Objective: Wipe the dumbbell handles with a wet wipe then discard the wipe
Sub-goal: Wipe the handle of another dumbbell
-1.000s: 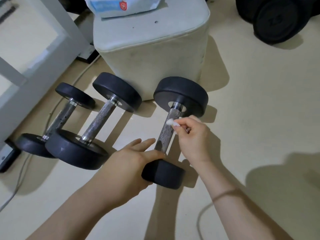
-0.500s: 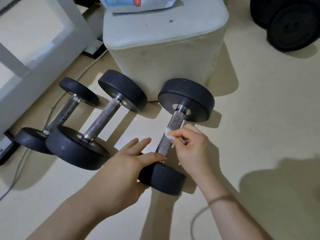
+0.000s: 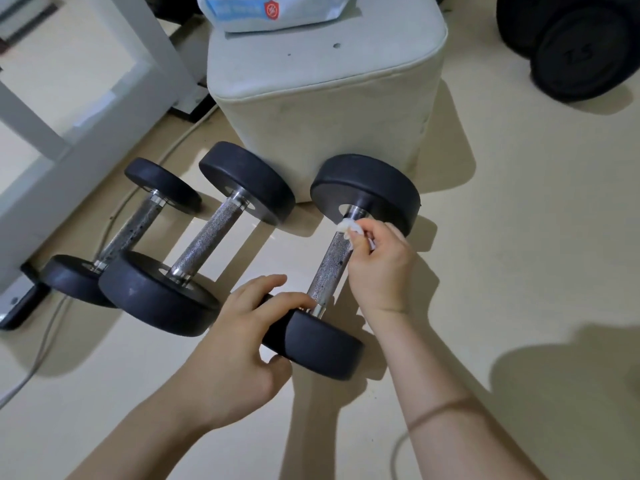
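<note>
Looks partway through. Pinches the wet wipe [image 3: 347,227] in the right hand [image 3: 382,268] against the far end of the right dumbbell's handle [image 3: 325,271], beside its disc. Grips the near disc [image 3: 322,348] with the left hand [image 3: 242,344]. No telling about the other two dumbbells [image 3: 204,242]; discarding yet to come.

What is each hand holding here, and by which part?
The right hand pinches a wadded wet wipe in its fingertips, against the far end of the dumbbell handle. The left hand grips that dumbbell's near weight head.

Head-worn view, steeply downward, close
</note>
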Demonstrator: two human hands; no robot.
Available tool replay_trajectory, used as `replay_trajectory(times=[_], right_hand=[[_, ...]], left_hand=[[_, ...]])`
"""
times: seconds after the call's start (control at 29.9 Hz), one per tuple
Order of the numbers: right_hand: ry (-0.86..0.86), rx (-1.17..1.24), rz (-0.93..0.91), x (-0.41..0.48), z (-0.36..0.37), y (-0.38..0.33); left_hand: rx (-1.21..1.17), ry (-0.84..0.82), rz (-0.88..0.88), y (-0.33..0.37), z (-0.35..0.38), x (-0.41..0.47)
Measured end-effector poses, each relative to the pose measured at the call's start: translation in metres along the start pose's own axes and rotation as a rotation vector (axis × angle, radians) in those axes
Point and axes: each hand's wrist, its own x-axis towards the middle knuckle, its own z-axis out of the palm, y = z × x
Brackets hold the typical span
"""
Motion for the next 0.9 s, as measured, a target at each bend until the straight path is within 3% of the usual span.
replay_trajectory(times=[0.1, 0.27, 0.43, 0.6, 0.64, 0.77, 0.84, 0.9], right_hand=[[-0.075, 0.032, 0.071, -0.004, -0.004, -0.002], [-0.431, 0.095, 0.057, -0.024, -0.018, -0.010], [-0.112, 0.021, 0.057, 0.013, -0.008, -0.008], [-0.420, -0.008, -0.068, -0.025, -0.013, -0.017], [-0.438, 0.011, -0.068, -0.025, -0.016, -0.017], [-0.247, -0.037, 0.075, 0.006, -0.009, -0.007], [-0.310, -0.014, 0.098, -0.008, -0.014, -0.009], [-0.492, 0.038, 0.134, -0.030, -0.030, -0.015]], left_hand=[[-0.058, 0.015, -0.023, -0.002, -0.001, 0.005], [-0.182, 0.000, -0.050, -0.011, -0.006, 0.009], [-0.354, -0.010, -0.133, -0.013, -0.009, 0.015], [-0.487, -0.016, -0.203, -0.022, -0.011, 0.016], [-0.507, -0.022, -0.206, -0.022, -0.011, 0.015], [-0.592, -0.092, -0.252, -0.025, -0.012, 0.017], [-0.642, -0.122, -0.261, -0.026, -0.012, 0.019], [-0.672, -0.122, -0.248, -0.027, -0.012, 0.020]])
